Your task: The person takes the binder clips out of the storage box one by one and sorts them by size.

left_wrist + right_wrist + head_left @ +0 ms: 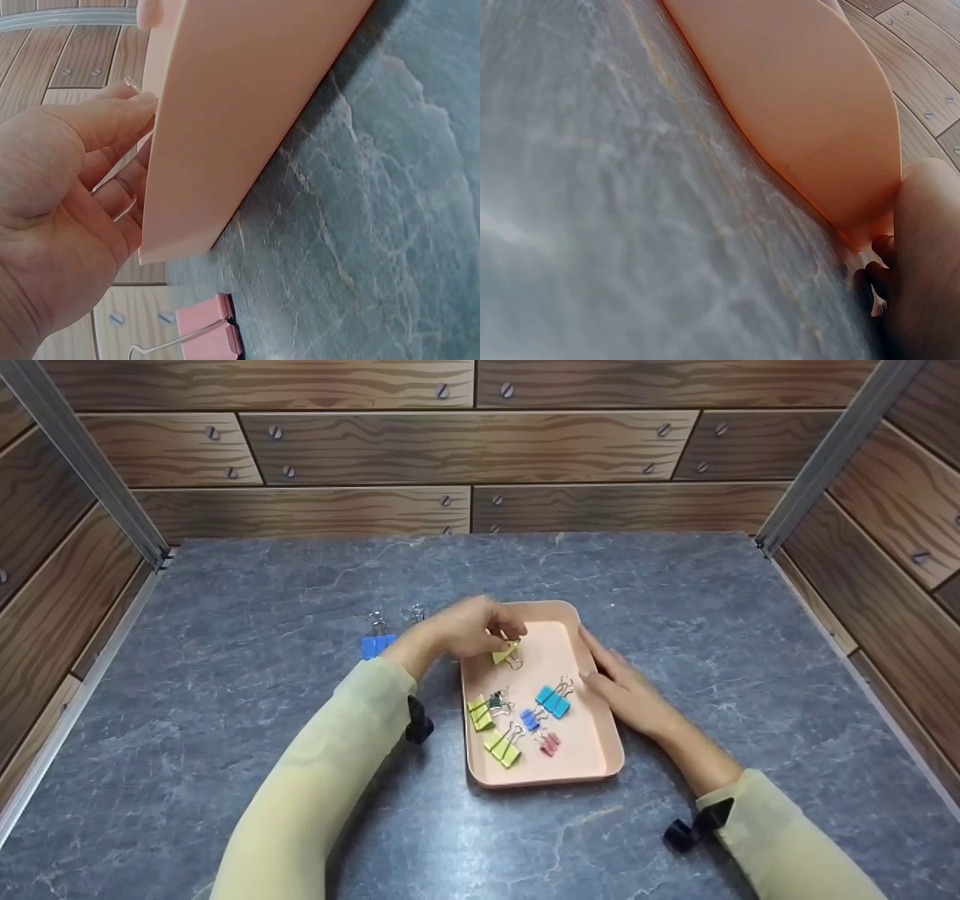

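My left hand [476, 626] reaches over the left rim of a peach tray [480, 774] and pinches a yellow-green binder clip [504, 654] near its far left corner. In the left wrist view the tray wall mostly hides this clip. My right hand [630, 694] grips the tray's right side, thumb over the rim and fingers along the outer wall. Inside the near half lie two other yellow-green binder clips [502, 750], a dark green binder clip [496, 700], a light blue binder clip [553, 701], a small blue binder clip [531, 719] and a pink binder clip [550, 744].
Left of the tray, a larger blue binder clip [379, 646] stands on the grey marbled table [300, 577]. Beside it, another clip's wire handles [418, 613] show behind my left arm. A pink binder clip [210, 330] appears in the left wrist view. Wood-patterned walls [480, 446] surround the table.
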`<state>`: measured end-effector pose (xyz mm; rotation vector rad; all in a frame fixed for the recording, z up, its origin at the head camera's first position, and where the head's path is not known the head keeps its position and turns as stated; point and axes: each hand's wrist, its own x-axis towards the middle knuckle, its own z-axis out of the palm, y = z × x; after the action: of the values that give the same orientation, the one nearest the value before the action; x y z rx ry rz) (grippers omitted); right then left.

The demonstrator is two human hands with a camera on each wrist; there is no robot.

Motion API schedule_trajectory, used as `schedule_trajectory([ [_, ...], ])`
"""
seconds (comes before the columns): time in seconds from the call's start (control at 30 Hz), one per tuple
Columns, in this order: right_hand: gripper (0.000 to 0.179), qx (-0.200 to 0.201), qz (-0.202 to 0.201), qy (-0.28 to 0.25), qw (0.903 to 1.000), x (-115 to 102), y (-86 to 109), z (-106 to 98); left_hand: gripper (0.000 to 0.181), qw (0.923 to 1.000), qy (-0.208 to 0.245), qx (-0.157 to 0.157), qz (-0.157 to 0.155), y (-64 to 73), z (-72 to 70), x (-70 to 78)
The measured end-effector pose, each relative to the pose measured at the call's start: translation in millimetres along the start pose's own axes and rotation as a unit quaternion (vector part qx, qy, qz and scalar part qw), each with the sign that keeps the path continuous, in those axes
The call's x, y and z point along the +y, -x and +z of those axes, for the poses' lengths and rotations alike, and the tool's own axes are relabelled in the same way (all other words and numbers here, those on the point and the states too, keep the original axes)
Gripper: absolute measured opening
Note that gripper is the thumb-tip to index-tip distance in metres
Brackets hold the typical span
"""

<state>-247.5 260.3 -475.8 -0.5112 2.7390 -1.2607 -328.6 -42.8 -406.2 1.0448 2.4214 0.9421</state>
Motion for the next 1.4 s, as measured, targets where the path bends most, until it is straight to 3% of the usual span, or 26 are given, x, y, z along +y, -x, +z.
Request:
schedule_trajectory([
  [0.3,0.067,-0.005,-0.002,-0.016,0.9999,-2.5,-0.4,1.1,0.031,0.9995,0.025,0.009,-0.015,1.4,7.1,3.3],
  [0.73,0.066,-0.001,-0.008,-0.010,0.9999,-3.5,-1.1,2.1,0.027,0.9988,0.019,0.043,-0.011,3.9,6.7,2.2],
  [1.0,0.067,-0.006,-0.002,-0.013,0.9999,-3.5,0.2,2.0,0.023,0.9945,0.083,0.061,-0.021,6.9,6.6,2.3],
  [1.17,0.067,-0.007,-0.004,-0.014,0.9999,-2.5,0.5,1.2,0.023,0.9886,0.118,0.091,-0.023,11.1,3.0,2.4],
  [1.4,0.068,-0.008,0.001,-0.013,0.9999,-1.7,0.7,-1.5,0.022,0.9757,0.151,0.157,-0.024,22.3,-11.4,6.3],
])
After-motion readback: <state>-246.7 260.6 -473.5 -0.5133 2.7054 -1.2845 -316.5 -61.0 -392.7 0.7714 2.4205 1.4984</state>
